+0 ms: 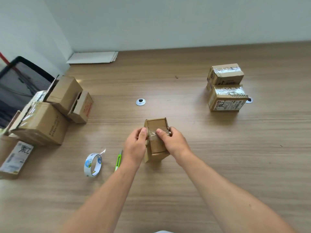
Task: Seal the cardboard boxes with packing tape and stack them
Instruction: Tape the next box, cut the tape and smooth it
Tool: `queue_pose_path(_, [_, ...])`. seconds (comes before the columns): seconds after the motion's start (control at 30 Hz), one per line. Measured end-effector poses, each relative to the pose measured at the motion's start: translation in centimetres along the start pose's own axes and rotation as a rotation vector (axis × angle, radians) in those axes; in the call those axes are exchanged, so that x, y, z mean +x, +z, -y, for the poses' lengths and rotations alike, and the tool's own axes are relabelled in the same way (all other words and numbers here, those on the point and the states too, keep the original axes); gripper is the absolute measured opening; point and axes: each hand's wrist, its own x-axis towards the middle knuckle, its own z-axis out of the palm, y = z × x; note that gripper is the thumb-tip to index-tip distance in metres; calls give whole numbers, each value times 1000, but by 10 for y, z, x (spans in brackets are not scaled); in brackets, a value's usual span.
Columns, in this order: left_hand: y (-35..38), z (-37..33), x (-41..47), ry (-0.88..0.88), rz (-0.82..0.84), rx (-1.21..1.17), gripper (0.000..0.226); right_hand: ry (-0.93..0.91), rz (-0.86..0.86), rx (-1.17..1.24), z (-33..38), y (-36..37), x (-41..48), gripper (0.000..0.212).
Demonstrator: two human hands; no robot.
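Note:
A small cardboard box point(157, 125) stands in the middle of the wooden table, with a strip of clear tape across its closed top flaps. My left hand point(137, 145) grips its left side, thumb on the tape. My right hand point(174, 143) grips the right side, its thumb pressing the tape down. A roll of clear tape point(92, 164) stands on edge to the left, a loose end sticking up. A green utility knife point(118, 161) lies between the roll and my left forearm. Two taped boxes point(225, 88) stand stacked at the far right.
Several untaped boxes point(43, 118) crowd the table's left edge, some with flaps open. A black mesh chair point(21, 79) stands behind them. Flat white sheets point(94, 58) lie at the back left by the wall. A round cable grommet point(140, 102) sits in the tabletop.

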Motion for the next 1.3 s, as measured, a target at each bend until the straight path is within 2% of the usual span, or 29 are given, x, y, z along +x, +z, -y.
queue_pose_path(0.07, [4,-8,-3,18,-12,89,23,23,-41,-106,6,9,-1,35])
queue_pose_path(0.17, [4,-5,0,46,-66,255,19,34,-49,-186,11,20,-3,40])
queue_pose_path(0.37, [-5,-2,8,80,-95,399,31,-27,-52,-325,19,26,3,31])
queue_pose_path(0.47, [-6,-7,12,88,-87,459,46,-5,-39,-301,20,27,8,32])
queue_pose_path(0.63, [-10,-10,18,2,-54,451,50,65,1,-187,15,23,15,45])
queue_pose_path(0.83, [-17,-19,21,-83,1,397,52,17,30,-324,22,19,5,45])
queue_pose_path(0.9, [-13,-24,17,-58,-4,484,49,-2,1,-335,25,17,-2,52])
queue_pose_path(0.97, [-8,-22,10,-4,-7,563,40,-44,-48,-285,23,18,-8,48])
queue_pose_path(1.07, [-5,-13,9,45,-43,552,31,-70,-75,-235,19,24,-9,47])
queue_pose_path(1.17, [-5,-11,11,67,-60,565,37,-60,-76,-247,11,30,0,60])
queue_pose_path(1.3, [-13,-11,16,73,-50,546,43,-48,-85,-201,7,26,-1,58])
